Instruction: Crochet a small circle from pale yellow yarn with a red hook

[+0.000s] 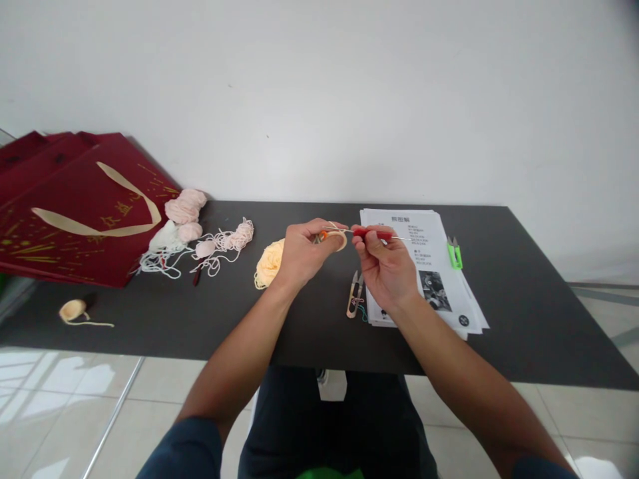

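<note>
The step in hand looks like crochet work: near the centre of the frame, the left hand (310, 250) pinches a small cream yarn piece (342, 241) between its fingers, a spot of orange showing beside the thumb, while the right hand (388, 267), just beside it, has its fingers closed around a red-handled hook (359, 231) whose thin metal end reaches to the piece. Whether the tip has caught a loop is too small to tell. The next move seems to call for the piece held firm and the hook guided lightly, with slack yarn free to feed, perhaps from the yellow ball (269, 264) on the dark counter (309, 332), partly hidden behind the left hand. As for containers, dark red bags (74, 193) overlap at the left of the frame; what is in them cannot be seen. At the lower left lies a cream cup-shaped piece (72, 310), its yarn tail running rightward; I cannot make out anything inside.
</note>
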Motion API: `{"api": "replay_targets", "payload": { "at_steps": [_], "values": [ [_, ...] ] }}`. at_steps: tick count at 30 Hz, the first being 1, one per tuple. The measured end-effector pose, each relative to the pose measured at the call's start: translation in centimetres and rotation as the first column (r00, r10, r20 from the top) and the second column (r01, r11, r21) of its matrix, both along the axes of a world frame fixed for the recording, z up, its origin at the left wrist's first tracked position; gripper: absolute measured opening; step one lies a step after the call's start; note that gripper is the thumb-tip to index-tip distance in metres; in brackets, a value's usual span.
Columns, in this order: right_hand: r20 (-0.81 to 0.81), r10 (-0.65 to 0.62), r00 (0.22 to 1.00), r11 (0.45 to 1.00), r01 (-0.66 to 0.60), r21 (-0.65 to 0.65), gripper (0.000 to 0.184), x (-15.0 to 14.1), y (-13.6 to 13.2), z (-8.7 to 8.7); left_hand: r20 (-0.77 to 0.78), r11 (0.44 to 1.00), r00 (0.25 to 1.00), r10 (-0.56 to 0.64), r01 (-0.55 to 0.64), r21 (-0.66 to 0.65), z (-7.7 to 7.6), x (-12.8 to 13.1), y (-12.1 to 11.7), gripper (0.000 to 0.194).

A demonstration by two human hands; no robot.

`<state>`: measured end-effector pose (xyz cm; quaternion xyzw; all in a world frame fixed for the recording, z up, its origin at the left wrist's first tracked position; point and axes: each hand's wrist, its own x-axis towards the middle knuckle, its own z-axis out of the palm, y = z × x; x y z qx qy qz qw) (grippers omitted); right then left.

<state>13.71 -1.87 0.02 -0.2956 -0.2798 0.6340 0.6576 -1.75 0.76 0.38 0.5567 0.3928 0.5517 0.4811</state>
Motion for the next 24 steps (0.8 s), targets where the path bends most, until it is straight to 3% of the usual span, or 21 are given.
{"api": "replay_targets", "payload": {
  "at_steps": [3,9,12,16,20,24],
  "values": [
    [0.050,-0.039,0.998,0.999,0.038,0.010,0.020,-0.2,0.0,-0.2,0.018,0.996,0.999,0.046,-0.045,-0.075,-0.3,0.2,0.0,0.017],
    [0.060,-0.045,0.997,0.998,0.048,-0.045,0.023,-0.4,0.4,-0.7,0.093,0.985,0.995,0.039,-0.023,-0.171,-0.4,0.6,-0.3,0.039],
    [0.095,-0.039,0.995,0.998,0.043,-0.036,0.023,-0.3,0.4,-0.7,0.095,0.982,0.995,0.028,-0.010,-0.186,-0.3,0.7,-0.4,0.038],
    [0.125,-0.060,0.990,0.998,0.062,-0.013,0.023,-0.2,0.5,-0.7,0.009,0.992,0.999,0.048,-0.046,-0.119,-0.3,0.9,-0.3,0.024],
    [0.181,-0.075,0.981,0.997,0.077,-0.004,0.021,0.4,0.7,-0.5,-0.106,0.997,0.993,0.051,-0.057,-0.050,-0.7,1.5,-0.3,0.027],
    [0.141,0.059,0.988,0.996,-0.068,0.059,0.030,1.3,1.0,-0.5,-0.059,0.987,0.986,0.157,-0.159,-0.037,-0.7,2.1,-0.5,0.025]
  ]
}}
